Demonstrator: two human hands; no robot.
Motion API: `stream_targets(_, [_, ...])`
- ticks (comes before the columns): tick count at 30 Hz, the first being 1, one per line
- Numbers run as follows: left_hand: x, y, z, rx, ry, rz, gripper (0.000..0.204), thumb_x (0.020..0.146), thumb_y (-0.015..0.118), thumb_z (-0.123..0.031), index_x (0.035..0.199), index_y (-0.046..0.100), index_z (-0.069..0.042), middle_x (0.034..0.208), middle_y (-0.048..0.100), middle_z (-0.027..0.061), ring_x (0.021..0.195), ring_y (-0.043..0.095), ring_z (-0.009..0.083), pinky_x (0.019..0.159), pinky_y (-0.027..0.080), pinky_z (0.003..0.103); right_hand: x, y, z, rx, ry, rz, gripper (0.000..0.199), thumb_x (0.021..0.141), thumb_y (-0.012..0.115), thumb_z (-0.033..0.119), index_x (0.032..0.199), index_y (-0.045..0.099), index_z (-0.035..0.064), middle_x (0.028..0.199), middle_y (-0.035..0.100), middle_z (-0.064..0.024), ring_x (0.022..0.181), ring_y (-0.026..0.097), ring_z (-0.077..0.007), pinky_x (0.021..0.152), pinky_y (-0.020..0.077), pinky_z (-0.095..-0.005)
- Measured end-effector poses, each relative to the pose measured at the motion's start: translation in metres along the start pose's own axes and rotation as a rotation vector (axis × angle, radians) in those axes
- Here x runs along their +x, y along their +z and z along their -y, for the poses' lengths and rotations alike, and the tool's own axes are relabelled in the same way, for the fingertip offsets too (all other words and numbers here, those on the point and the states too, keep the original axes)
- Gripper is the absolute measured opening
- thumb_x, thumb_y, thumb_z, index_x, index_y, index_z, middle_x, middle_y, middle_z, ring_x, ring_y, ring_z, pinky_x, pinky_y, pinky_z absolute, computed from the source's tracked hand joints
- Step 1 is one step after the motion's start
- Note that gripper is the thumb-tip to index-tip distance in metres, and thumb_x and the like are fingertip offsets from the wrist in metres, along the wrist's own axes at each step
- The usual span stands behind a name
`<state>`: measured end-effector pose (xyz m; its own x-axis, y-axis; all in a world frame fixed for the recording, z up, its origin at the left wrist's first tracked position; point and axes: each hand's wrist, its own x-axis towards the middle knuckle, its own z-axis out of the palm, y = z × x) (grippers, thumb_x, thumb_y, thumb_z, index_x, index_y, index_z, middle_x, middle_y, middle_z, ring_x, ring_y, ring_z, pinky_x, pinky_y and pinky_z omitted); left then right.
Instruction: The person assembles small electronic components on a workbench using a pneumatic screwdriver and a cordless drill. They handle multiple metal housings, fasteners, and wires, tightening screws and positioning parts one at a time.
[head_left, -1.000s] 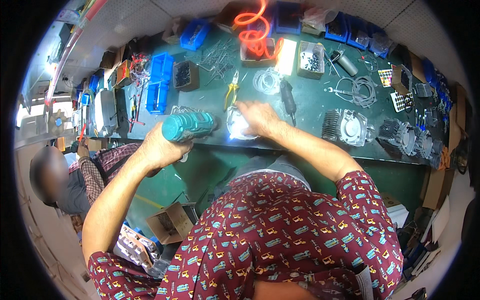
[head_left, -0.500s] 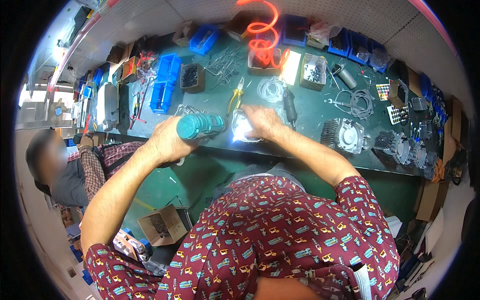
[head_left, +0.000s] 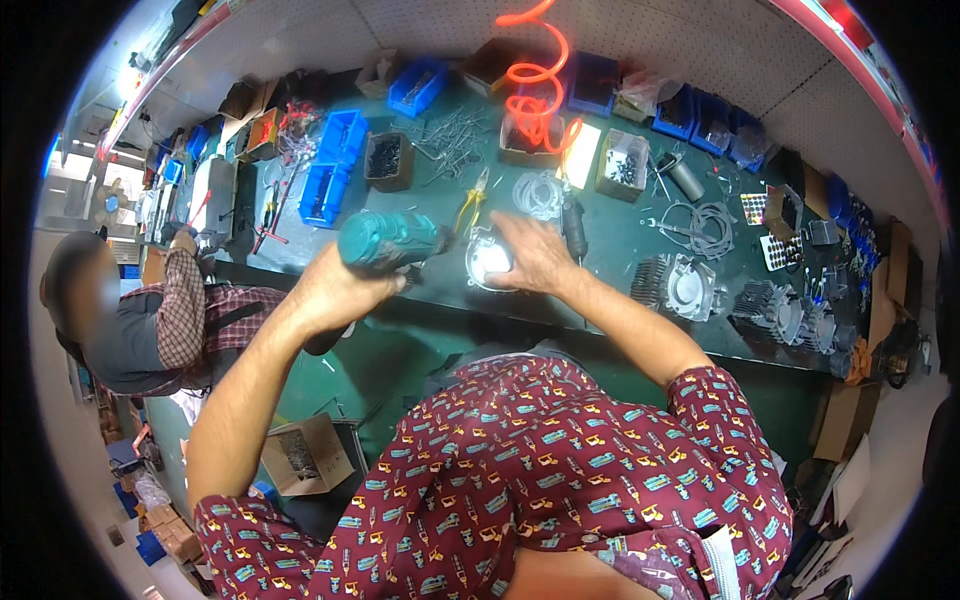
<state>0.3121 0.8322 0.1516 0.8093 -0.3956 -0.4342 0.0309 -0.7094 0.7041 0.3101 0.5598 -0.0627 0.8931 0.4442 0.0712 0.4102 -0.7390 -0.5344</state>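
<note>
My left hand (head_left: 345, 290) is wrapped round the grip of a teal cordless power driver (head_left: 378, 240), held above the bench's near edge with its nose pointing right. Beside it on the bench lies a round cast-metal housing (head_left: 487, 262), brightly lit by a patch of white light. My right hand (head_left: 538, 255) rests against the right side of this housing, fingers apart and thumb along its near side. A gap separates the driver from the housing. Yellow-handled pliers (head_left: 472, 205) lie just beyond the housing.
A dark pneumatic tool (head_left: 574, 228) and coiled clear tubing (head_left: 537, 194) lie past my right hand. Finned metal cylinders (head_left: 690, 287) stand on the right. Blue bins (head_left: 325, 192) and an orange coiled hose (head_left: 538, 75) are farther back. A co-worker (head_left: 150, 310) is at left.
The driver in my left hand has drawn back a little to the left, away from the housing. My right hand's fingers have shifted right and spread. The co-worker's arm has moved.
</note>
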Motion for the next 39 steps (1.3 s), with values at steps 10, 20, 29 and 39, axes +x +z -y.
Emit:
stream_targets(10, [-0.072, 0.094, 0.103, -0.318, -0.001, -0.581, 0.033, 0.091, 0.076, -0.011, 0.121, 0.067, -0.001, 0.107, 0.071, 0.0036, 0.095, 0.065, 0.013, 0.085, 0.053, 0.031, -0.055, 0.056, -0.028, 0.531, 0.204, -0.377, 0.073, 0.072, 0.086, 0.029, 0.131, 0.055, -0.0007, 0.119, 0.062, -0.021, 0.111, 0.063, -0.0345, 0.099, 0.0489, -0.0408])
stream_targets(20, [-0.105, 0.144, 0.176, -0.515, -0.183, -0.442, 0.032, 0.088, 0.076, -0.005, 0.119, 0.067, 0.0, 0.111, 0.071, 0.0048, 0.097, 0.065, 0.0137, 0.088, 0.052, 0.031, 0.068, -0.013, -0.036, 0.373, 0.356, -0.522, 0.049, 0.072, 0.074, 0.032, 0.101, 0.064, -0.0061, 0.088, 0.07, -0.0211, 0.084, 0.07, -0.0318, 0.078, 0.0543, -0.0414])
stream_targets(29, [-0.118, 0.168, 0.218, -0.317, -0.161, -0.295, 0.032, 0.085, 0.073, -0.011, 0.116, 0.069, -0.003, 0.113, 0.07, 0.0124, 0.104, 0.067, 0.0265, 0.094, 0.051, 0.036, 0.079, -0.095, -0.028, 0.721, 0.353, -0.395, 0.028, 0.08, 0.072, 0.022, 0.094, 0.063, -0.0009, 0.074, 0.064, -0.0039, 0.066, 0.057, -0.0107, 0.062, 0.0484, -0.0306])
stream_targets(39, [-0.141, 0.145, 0.241, -0.377, -0.219, -0.185, 0.032, 0.086, 0.072, -0.003, 0.117, 0.068, -0.001, 0.117, 0.071, 0.0093, 0.103, 0.066, 0.0187, 0.093, 0.051, 0.032, -0.016, 0.022, -0.014, 0.48, 0.52, -0.341, 0.048, 0.07, 0.081, 0.025, 0.105, 0.065, -0.0025, 0.09, 0.072, -0.0182, 0.082, 0.069, -0.0225, 0.077, 0.0547, -0.0361])
